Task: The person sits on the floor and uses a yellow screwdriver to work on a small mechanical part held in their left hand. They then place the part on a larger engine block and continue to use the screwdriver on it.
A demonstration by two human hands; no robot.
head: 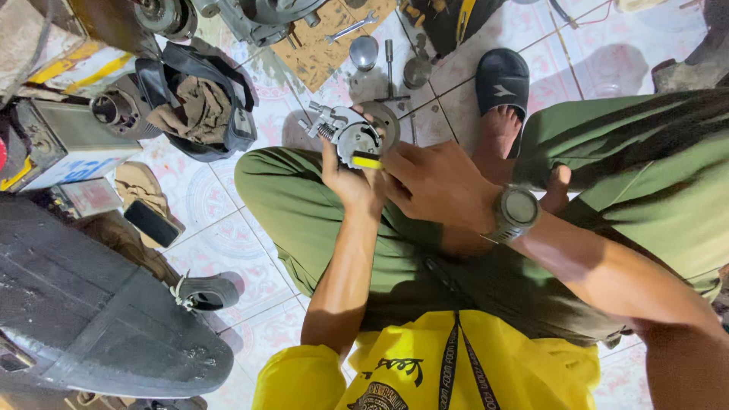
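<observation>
I sit cross-legged on a tiled floor in green trousers and a yellow shirt. My left hand (347, 181) grips a round grey metal engine part (355, 130) with a spring and fittings, holding it above my left knee. My right hand (437, 182), with a grey watch on the wrist, is closed on a small tool with a yellow handle (367, 162) pressed against the part's face. The tool's tip is hidden by the part and my fingers.
A black bag with a brown rag (199, 106) lies to the left. A spanner (351, 28) rests on cardboard, with metal cups (364, 52) and a T-handle tool (389, 72) beyond the part. A black scooter panel (91, 311) fills the lower left. A black sandal (501, 80) is on my foot.
</observation>
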